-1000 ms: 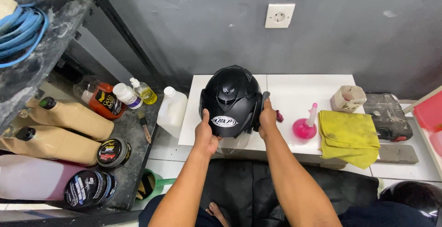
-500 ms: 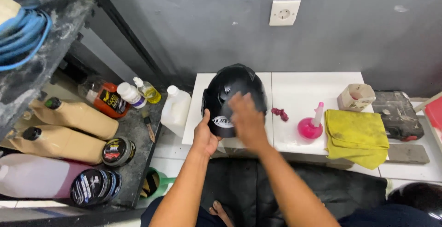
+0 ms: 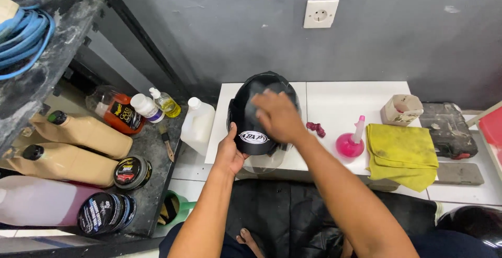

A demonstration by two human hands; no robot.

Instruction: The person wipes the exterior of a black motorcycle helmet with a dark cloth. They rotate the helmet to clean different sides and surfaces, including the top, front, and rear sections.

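A glossy black helmet (image 3: 251, 132) with a clear visor stands on the white tiled ledge (image 3: 355, 96) in front of me. My left hand (image 3: 229, 153) grips its lower left edge, thumb beside the white oval sticker. Across the helmet's crown lies my right hand (image 3: 280, 116), fingers pointing left. A grey patch shows at its fingertips; I cannot tell whether that is a pad under the hand or a reflection.
Right of the helmet are small red pieces (image 3: 316, 128), a pink spray bottle (image 3: 351, 142), a yellow cloth (image 3: 401, 154), a beige tub (image 3: 400, 109) and a black case (image 3: 447, 129). At left stand a white jug (image 3: 197, 126), polish bottles (image 3: 116, 112), tan bottles (image 3: 83, 132) and round tins (image 3: 132, 172).
My right hand left the helmet's right side, swung over the top and now rests on the crown. The left hand kept its grip; the view shifted slightly.
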